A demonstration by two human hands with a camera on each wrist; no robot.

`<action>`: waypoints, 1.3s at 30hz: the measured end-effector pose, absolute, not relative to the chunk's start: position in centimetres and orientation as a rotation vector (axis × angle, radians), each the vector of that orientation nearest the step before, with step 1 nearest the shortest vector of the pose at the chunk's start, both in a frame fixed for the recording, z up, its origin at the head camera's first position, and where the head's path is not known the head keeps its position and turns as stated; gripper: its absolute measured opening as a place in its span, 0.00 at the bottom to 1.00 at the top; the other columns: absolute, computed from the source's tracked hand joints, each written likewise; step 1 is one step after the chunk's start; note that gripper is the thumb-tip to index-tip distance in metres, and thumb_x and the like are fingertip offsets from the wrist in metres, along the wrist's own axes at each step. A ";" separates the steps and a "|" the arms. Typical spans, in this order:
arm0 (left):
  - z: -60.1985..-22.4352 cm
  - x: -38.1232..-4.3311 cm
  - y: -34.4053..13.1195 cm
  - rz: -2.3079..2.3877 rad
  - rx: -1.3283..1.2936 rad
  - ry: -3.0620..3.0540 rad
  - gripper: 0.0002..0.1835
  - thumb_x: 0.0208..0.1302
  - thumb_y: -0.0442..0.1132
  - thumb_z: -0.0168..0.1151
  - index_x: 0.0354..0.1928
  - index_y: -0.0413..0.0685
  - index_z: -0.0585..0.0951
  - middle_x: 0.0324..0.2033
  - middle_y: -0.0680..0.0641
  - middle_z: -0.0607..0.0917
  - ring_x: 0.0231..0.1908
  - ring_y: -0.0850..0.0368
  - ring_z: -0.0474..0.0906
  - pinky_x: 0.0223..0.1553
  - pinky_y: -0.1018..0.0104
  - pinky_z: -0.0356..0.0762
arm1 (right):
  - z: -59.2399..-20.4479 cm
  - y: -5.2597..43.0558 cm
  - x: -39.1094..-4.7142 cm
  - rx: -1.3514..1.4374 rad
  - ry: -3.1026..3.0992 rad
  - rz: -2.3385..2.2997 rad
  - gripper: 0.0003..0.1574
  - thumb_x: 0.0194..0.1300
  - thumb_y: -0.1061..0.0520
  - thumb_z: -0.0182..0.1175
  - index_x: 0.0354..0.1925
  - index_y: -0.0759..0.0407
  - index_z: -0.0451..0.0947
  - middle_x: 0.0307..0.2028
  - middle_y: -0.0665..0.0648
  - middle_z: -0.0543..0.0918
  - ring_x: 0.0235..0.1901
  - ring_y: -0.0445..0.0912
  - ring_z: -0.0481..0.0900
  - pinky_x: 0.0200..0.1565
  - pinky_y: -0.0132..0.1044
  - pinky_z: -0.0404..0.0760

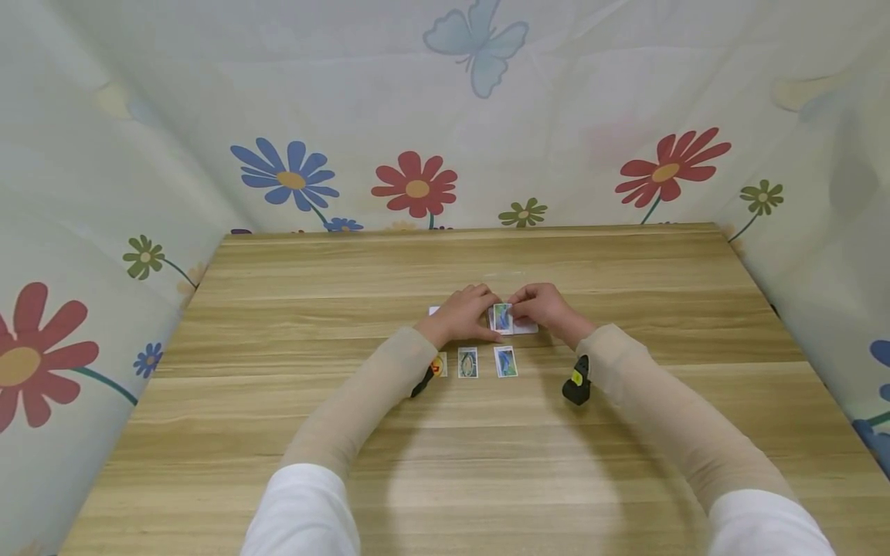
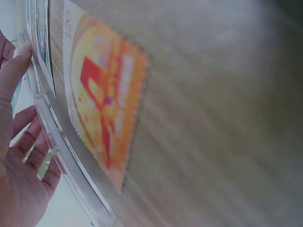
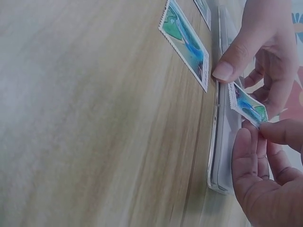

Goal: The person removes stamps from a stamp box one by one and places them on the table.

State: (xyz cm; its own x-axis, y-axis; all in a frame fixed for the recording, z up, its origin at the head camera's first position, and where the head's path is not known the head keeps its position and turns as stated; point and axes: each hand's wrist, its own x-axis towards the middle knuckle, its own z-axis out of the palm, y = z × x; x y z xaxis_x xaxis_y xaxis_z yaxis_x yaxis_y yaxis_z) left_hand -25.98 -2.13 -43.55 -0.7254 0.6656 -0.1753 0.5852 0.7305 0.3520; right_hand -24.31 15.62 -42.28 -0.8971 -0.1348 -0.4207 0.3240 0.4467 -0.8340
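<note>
A flat white case with clear plastic edges (image 1: 526, 328) lies on the table under both hands. My left hand (image 1: 463, 313) grips it across its width, thumb on the near edge and fingers on the far side. Between thumb and forefinger my right hand (image 1: 545, 305) pinches a blue-green postage stamp (image 3: 249, 108), tilted over the case. Nearer me lie a similar blue-green stamp (image 1: 506, 361), a stamp with a round design (image 1: 468, 362) and an orange stamp (image 2: 106, 90). In the head view the left wrist partly hides the orange one.
Behind the case lies a faint transparent piece (image 1: 504, 274). The wood-grain table (image 1: 313, 270) meets flower-printed cloth (image 1: 556, 139) at the back and sides. A black wrist camera (image 1: 576, 382) sits by the right forearm.
</note>
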 end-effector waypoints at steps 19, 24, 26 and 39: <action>-43.7 -26.1 -2.2 0.399 0.957 2.641 0.37 0.50 0.63 0.63 0.59 0.51 0.71 0.55 0.50 0.71 0.53 0.56 0.66 0.58 0.59 0.65 | -42.5 16.9 -24.2 0.167 2.135 -1.584 0.16 0.62 0.66 0.55 0.47 0.74 0.70 0.32 0.53 0.76 0.27 0.37 0.78 0.36 0.30 0.80; -43.7 -26.0 -2.3 0.408 0.959 2.639 0.36 0.50 0.62 0.63 0.58 0.52 0.72 0.54 0.50 0.72 0.53 0.55 0.67 0.58 0.59 0.64 | -42.3 17.4 -24.0 0.165 2.110 -1.615 0.16 0.62 0.66 0.54 0.47 0.75 0.69 0.29 0.51 0.76 0.26 0.37 0.78 0.37 0.30 0.81; -43.7 -26.0 -2.3 0.410 0.961 2.637 0.36 0.49 0.63 0.63 0.58 0.52 0.72 0.54 0.50 0.72 0.54 0.55 0.67 0.59 0.59 0.64 | -42.2 17.5 -23.9 0.168 2.097 -1.626 0.16 0.62 0.66 0.54 0.47 0.75 0.69 0.28 0.50 0.76 0.25 0.37 0.78 0.35 0.29 0.81; -43.5 -26.0 -2.2 0.405 0.980 2.641 0.37 0.49 0.63 0.64 0.58 0.51 0.72 0.54 0.50 0.72 0.53 0.55 0.67 0.57 0.60 0.65 | -42.3 18.4 -22.8 0.163 2.039 -1.645 0.13 0.61 0.69 0.53 0.44 0.75 0.68 0.28 0.49 0.75 0.26 0.37 0.77 0.35 0.29 0.80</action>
State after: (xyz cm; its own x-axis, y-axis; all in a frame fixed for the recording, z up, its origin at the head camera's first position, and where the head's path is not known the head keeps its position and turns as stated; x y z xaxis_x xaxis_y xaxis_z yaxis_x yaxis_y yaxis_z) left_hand -26.02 -2.23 -43.49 -0.7246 0.6668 -0.1742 0.5841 0.7283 0.3585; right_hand -22.82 18.44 -42.29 -0.8621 -0.2196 -0.4568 0.4000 0.2586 -0.8793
